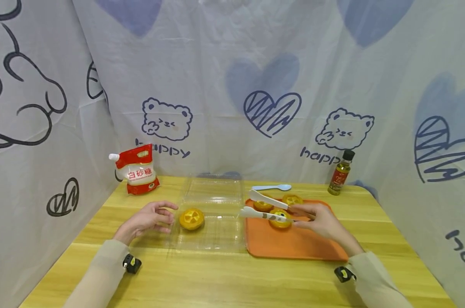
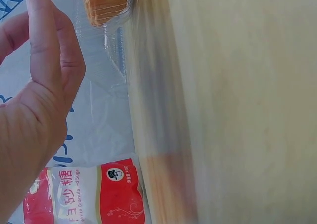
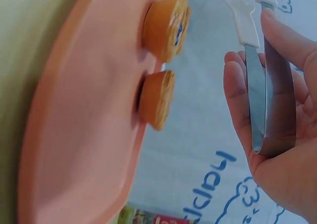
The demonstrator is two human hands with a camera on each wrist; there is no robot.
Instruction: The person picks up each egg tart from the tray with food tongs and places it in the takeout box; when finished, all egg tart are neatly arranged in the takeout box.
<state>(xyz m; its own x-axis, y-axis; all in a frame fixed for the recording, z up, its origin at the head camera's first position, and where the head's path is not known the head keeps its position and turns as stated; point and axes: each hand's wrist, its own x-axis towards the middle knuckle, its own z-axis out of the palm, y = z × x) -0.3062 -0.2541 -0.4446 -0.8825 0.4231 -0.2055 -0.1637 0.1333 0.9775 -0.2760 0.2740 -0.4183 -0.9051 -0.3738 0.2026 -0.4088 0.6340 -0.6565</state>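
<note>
A clear plastic container lies with its lid folded back, and one egg tart sits in its left part. My left hand hovers at the container's left edge, fingers loosely bent around nothing. Above the orange tray, my right hand grips white-tipped metal tongs between thumb and fingers. The tongs' arms are spread, their tips pointing left toward the container with nothing between them. Below them on the tray are three tarts, including a front one with a small dark spot on top.
At the back left stands a red and white bag of sugar with a spout. A pale blue spoon lies behind the tray. A bottle with a black cap stands at the back right. Printed cloth encloses the table.
</note>
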